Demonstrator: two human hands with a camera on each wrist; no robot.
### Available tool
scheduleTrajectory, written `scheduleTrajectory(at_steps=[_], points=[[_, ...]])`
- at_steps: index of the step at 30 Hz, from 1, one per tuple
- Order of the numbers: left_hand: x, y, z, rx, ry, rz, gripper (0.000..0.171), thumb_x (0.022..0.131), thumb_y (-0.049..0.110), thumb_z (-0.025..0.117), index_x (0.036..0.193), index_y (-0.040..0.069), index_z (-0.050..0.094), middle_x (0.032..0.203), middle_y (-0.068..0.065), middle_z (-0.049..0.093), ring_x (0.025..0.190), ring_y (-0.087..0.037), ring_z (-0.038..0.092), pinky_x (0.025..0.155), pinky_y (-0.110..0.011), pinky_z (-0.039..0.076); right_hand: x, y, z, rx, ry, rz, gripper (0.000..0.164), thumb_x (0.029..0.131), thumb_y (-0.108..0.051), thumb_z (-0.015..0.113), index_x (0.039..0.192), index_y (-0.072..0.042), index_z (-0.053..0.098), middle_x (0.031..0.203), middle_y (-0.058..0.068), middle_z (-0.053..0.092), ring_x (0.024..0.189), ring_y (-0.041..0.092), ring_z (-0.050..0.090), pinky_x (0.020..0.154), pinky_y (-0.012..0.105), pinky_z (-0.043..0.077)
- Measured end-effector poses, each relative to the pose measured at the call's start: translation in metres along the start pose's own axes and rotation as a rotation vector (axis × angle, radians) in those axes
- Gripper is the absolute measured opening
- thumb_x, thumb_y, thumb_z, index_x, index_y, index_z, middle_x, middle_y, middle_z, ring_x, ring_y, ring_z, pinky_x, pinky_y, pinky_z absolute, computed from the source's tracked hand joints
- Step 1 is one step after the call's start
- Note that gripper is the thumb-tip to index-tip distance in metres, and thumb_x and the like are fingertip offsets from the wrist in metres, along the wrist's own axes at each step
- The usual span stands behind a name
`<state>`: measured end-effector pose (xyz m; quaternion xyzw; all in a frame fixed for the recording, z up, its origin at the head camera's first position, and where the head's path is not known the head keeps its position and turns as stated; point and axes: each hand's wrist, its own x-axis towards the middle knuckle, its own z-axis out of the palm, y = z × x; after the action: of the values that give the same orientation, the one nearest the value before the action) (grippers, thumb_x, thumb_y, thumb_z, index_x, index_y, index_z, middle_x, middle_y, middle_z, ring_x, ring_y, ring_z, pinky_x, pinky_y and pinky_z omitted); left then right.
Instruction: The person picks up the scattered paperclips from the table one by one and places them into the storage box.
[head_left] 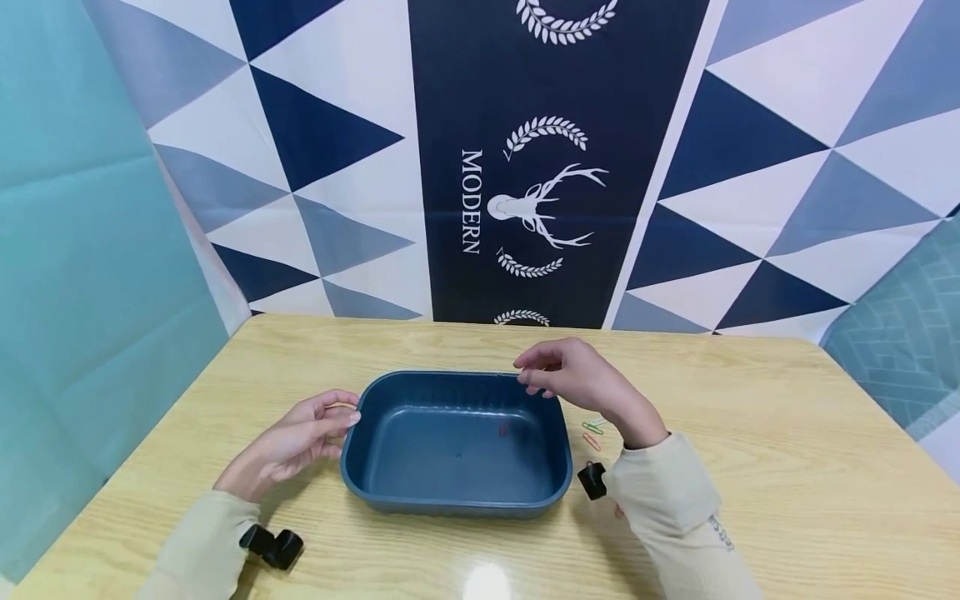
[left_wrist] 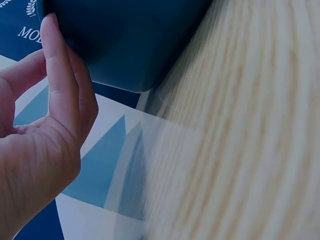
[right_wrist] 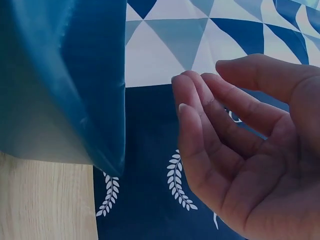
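A dark blue rectangular plastic tub (head_left: 457,503) stands upright on the wooden table. At its left rim is my left hand (head_left: 303,433), the fingertips touching the outer side. In the left wrist view, one fairly straight finger lies against the tub wall (left_wrist: 125,45). Above the far right corner hovers my right hand (head_left: 573,375), its fingers loosely bent. Nothing shows between thumb and fingers in the right wrist view, where the hand (right_wrist: 240,140) is apart from the tub. A small faint reddish spot (head_left: 503,431) shows inside the tub; its kind is unclear.
Right of the tub lie a green paper clip (head_left: 592,428) and an orange paper clip (head_left: 592,442). Another small orange thing (head_left: 618,511) is partly hidden by the right sleeve (head_left: 667,492). A patterned cloth (head_left: 337,167) hangs behind the table (head_left: 750,467).
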<state>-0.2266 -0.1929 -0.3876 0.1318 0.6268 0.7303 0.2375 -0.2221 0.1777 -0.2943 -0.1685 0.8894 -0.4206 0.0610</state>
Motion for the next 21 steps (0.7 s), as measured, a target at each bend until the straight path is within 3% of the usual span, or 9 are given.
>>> scheduleTrajectory(at_steps=[8, 16, 21], points=[[-0.001, 0.001, 0.001, -0.004, -0.024, 0.001, 0.013, 0.099, 0.005, 0.054, 0.111, 0.008, 0.050, 0.088, 0.000, 0.056, 0.072, -0.007, 0.059, 0.060, -0.020, 0.054, -0.002, 0.002, -0.006, -0.010, 0.018, 0.013, 0.025, 0.095, -0.011, 0.061, 0.114, 0.004, 0.064, 0.092, 0.012, 0.068, 0.079, 0.023, 0.065, 0.073, 0.036, 0.056], [0.001, 0.004, 0.001, -0.005, -0.014, 0.009, 0.014, 0.099, 0.006, 0.055, 0.111, 0.008, 0.049, 0.090, -0.001, 0.056, 0.073, -0.007, 0.059, 0.060, -0.020, 0.054, -0.004, 0.003, -0.014, -0.021, 0.050, 0.004, 0.025, 0.096, -0.012, 0.061, 0.115, 0.004, 0.064, 0.097, 0.014, 0.068, 0.082, 0.024, 0.066, 0.078, 0.044, 0.055], [-0.001, 0.001, 0.000, -0.002, -0.020, 0.007, 0.013, 0.099, 0.006, 0.055, 0.111, 0.009, 0.050, 0.089, -0.001, 0.055, 0.071, -0.007, 0.058, 0.060, -0.021, 0.054, -0.008, 0.007, -0.018, -0.017, 0.057, -0.013, 0.025, 0.095, -0.011, 0.061, 0.115, 0.005, 0.064, 0.098, 0.013, 0.069, 0.083, 0.022, 0.066, 0.076, 0.040, 0.056]])
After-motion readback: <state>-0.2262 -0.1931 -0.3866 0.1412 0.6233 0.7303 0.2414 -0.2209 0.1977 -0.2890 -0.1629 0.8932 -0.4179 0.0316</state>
